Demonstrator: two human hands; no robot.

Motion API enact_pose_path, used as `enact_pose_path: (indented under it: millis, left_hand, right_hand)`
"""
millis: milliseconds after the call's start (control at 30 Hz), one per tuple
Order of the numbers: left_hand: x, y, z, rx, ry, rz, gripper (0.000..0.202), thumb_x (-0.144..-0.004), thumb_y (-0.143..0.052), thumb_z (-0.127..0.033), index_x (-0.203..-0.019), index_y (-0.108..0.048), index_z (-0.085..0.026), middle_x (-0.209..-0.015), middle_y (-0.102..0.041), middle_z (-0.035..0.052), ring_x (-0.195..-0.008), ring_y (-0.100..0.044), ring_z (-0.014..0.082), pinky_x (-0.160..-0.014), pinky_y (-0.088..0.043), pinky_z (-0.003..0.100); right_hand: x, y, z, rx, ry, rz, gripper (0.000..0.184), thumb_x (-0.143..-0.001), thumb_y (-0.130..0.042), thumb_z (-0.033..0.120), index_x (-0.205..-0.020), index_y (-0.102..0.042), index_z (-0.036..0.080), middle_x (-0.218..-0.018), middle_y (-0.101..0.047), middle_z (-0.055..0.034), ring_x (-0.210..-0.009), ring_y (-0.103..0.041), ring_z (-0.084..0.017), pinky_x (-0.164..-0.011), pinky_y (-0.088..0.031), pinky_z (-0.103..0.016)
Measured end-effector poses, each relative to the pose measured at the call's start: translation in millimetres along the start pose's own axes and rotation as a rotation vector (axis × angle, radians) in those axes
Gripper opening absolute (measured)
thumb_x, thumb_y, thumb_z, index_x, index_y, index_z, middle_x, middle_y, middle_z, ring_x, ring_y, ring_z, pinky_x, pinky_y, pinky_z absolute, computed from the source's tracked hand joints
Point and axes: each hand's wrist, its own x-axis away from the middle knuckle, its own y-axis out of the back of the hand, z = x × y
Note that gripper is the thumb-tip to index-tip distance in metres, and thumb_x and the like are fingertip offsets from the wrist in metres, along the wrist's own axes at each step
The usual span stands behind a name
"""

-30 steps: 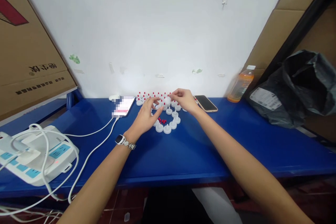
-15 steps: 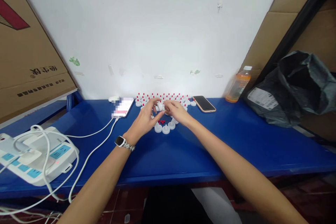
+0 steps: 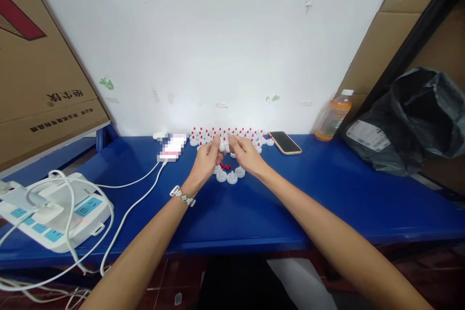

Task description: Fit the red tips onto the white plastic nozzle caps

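Note:
Over the middle of the blue table, my left hand point(image 3: 208, 159) is closed, thumb against fingers, on a white plastic cap point(image 3: 223, 146). Close on its right is my right hand point(image 3: 246, 154), fingers pinched together at the cap's side; what sits in that pinch is too small to make out. Behind both hands stand rows of white caps with red tips point(image 3: 250, 136). In front of them lie a few small red tips point(image 3: 227, 167), ringed by translucent white caps without red tips point(image 3: 232, 178). My hands hide part of the caps.
A phone with a pixelated screen point(image 3: 173, 147) lies at left with cables running to a white power strip point(image 3: 72, 223). Right of the caps lie a dark phone point(image 3: 286, 142), an orange drink bottle point(image 3: 334, 115) and a black plastic bag point(image 3: 395, 126). A white wall point(image 3: 225, 48) rises behind.
My left hand has turned and its spread fingers have closed on the cap. My right hand stays pinched close beside it. The view has shifted slightly.

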Motion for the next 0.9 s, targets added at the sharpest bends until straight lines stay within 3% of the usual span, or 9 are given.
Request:
enact_pose_path:
  millis: [100,167,300,367,500,567,700,800,900]
  left_hand:
    - [-5.9,12.2,7.7,0.187,0.164,-0.003,0.058,-0.095,-0.027,-0.065,-0.063,-0.047,-0.021,-0.043,-0.030,-0.0061,-0.040,-0.030,0.0105,-0.049,-0.036,0.028]
    - [-8.8,20.6,11.9,0.171,0.138,-0.028,0.053,-0.093,-0.037,-0.064,-0.067,-0.051,-0.020,-0.049,-0.041,-0.0040,-0.045,-0.038,0.0107,-0.053,-0.039,0.027]
    - [-9.6,24.0,14.8,-0.096,-0.027,-0.018,0.039,-0.087,-0.056,-0.057,-0.080,-0.057,-0.019,-0.076,-0.062,0.0021,-0.069,-0.056,0.0147,-0.063,-0.045,0.027]
    - [-8.2,21.3,15.2,-0.199,-0.096,0.006,0.033,-0.086,-0.059,-0.052,-0.091,-0.060,-0.019,-0.087,-0.065,0.0036,-0.079,-0.060,0.0164,-0.068,-0.047,0.028]
    - [-6.2,18.3,17.2,-0.282,-0.130,0.065,0.032,-0.085,-0.063,-0.046,-0.104,-0.061,-0.020,-0.097,-0.068,0.0050,-0.087,-0.064,0.0182,-0.071,-0.048,0.029]
    - [-6.1,18.5,18.4,-0.289,-0.138,0.080,0.032,-0.085,-0.064,-0.045,-0.106,-0.062,-0.021,-0.101,-0.069,0.0054,-0.089,-0.065,0.0184,-0.071,-0.049,0.029]
    - [-6.9,21.7,20.8,-0.327,-0.138,0.061,0.035,-0.084,-0.066,-0.046,-0.109,-0.061,-0.021,-0.108,-0.069,0.0068,-0.090,-0.065,0.0192,-0.071,-0.049,0.031]
    - [-8.0,27.2,22.5,-0.397,-0.134,-0.037,0.036,-0.084,-0.065,-0.046,-0.109,-0.061,-0.020,-0.111,-0.069,0.0079,-0.094,-0.064,0.0210,-0.074,-0.050,0.033]
    - [-8.8,32.6,23.6,-0.464,-0.149,-0.110,0.029,-0.086,-0.063,-0.045,-0.100,-0.063,-0.020,-0.104,-0.069,0.0071,-0.091,-0.063,0.0210,-0.076,-0.049,0.034]
  right_hand:
    - [0.7,12.5,0.8,0.076,0.040,-0.095,0.047,-0.099,-0.030,0.057,-0.068,-0.037,0.022,-0.062,-0.038,0.0027,-0.059,-0.038,-0.013,-0.059,-0.032,-0.028]
    - [0.5,20.5,-1.8,0.174,0.056,-0.088,0.043,-0.100,-0.032,0.049,-0.066,-0.035,0.022,-0.061,-0.039,0.0025,-0.060,-0.038,-0.014,-0.059,-0.032,-0.028]
    - [0.2,25.9,-11.4,0.474,0.103,0.198,0.036,-0.093,-0.048,0.034,-0.060,-0.045,0.020,-0.061,-0.049,0.0008,-0.067,-0.046,-0.015,-0.072,-0.036,-0.030]
    - [0.0,25.0,-15.1,0.515,0.098,0.253,0.031,-0.091,-0.052,0.033,-0.063,-0.054,0.019,-0.065,-0.055,-0.0002,-0.071,-0.050,-0.016,-0.077,-0.038,-0.030]
    - [-2.1,21.2,-18.6,0.282,-0.041,0.126,0.032,-0.094,-0.046,0.044,-0.083,-0.061,0.018,-0.071,-0.061,0.0001,-0.068,-0.054,-0.014,-0.066,-0.039,-0.027]
    - [-5.1,17.8,-20.7,0.119,-0.065,0.098,0.031,-0.091,-0.052,0.048,-0.091,-0.060,0.018,-0.071,-0.062,0.0006,-0.065,-0.055,-0.014,-0.062,-0.041,-0.026]
    - [-17.2,12.3,-26.1,-0.007,-0.048,0.093,0.023,-0.084,-0.062,0.040,-0.086,-0.061,0.017,-0.076,-0.066,-0.0021,-0.067,-0.059,-0.014,-0.061,-0.043,-0.025]
    - [-29.2,12.0,-31.4,0.176,-0.040,0.096,0.014,-0.082,-0.062,0.030,-0.083,-0.065,0.016,-0.078,-0.069,-0.0030,-0.069,-0.060,-0.014,-0.065,-0.043,-0.025]
    - [-38.2,11.2,-39.0,0.451,-0.030,0.224,0.011,-0.081,-0.062,0.023,-0.081,-0.070,0.017,-0.079,-0.071,-0.0026,-0.071,-0.060,-0.014,-0.069,-0.041,-0.026]
